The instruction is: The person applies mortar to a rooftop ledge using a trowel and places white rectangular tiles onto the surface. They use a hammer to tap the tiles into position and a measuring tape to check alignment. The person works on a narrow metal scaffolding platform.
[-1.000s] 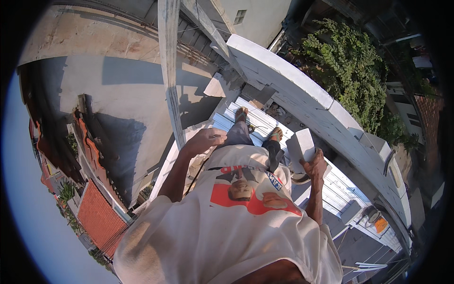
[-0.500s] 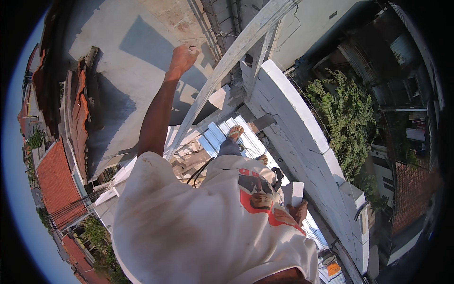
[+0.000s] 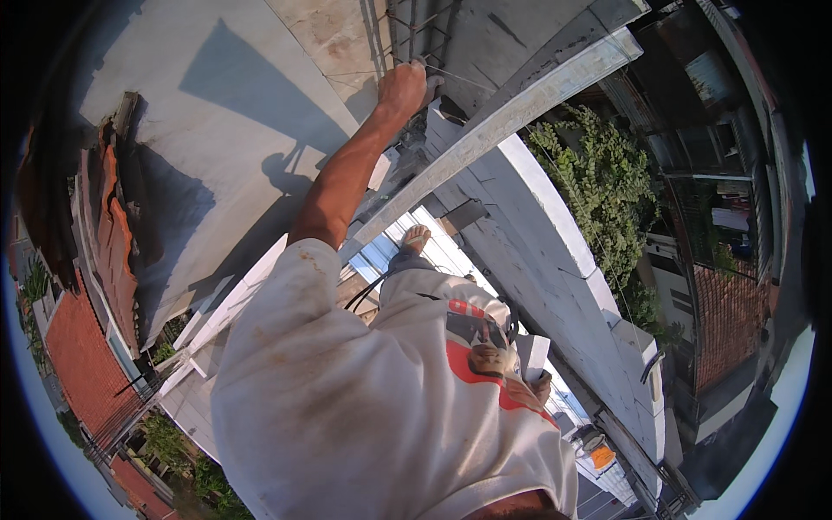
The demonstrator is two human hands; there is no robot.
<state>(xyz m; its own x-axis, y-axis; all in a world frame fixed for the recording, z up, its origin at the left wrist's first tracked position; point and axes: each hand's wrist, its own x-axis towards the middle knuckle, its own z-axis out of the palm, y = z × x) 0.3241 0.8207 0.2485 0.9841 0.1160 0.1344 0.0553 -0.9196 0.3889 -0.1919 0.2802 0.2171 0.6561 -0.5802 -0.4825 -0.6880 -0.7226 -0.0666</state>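
Observation:
My left arm reaches up and ahead. Its hand (image 3: 404, 90) is closed beside the upright steel rebar (image 3: 421, 28) at the wall corner. A thin string (image 3: 464, 78) runs off to the right from near its fingertips; whatever lies inside the fingers is hidden. Low at my right side, my right hand (image 3: 542, 389) grips a white building block (image 3: 533, 354) against my hip, its fingers partly covered by the shirt. Just under my left hand passes a long pale beam (image 3: 511, 130), slanting across the view. To its right rises a white block wall (image 3: 555, 251).
My foot (image 3: 416, 237) in a sandal stands on white and blue sheeting (image 3: 378, 253). An orange object (image 3: 602, 457) lies at the lower right. Broken roof tiles (image 3: 113, 225) edge the left wall. Past the block wall, a leafy tree (image 3: 594, 173) grows lower down.
My left hand has moved right, from over the plastered wall to beside the rebar. The view has shifted too. My right hand still holds the block at my hip.

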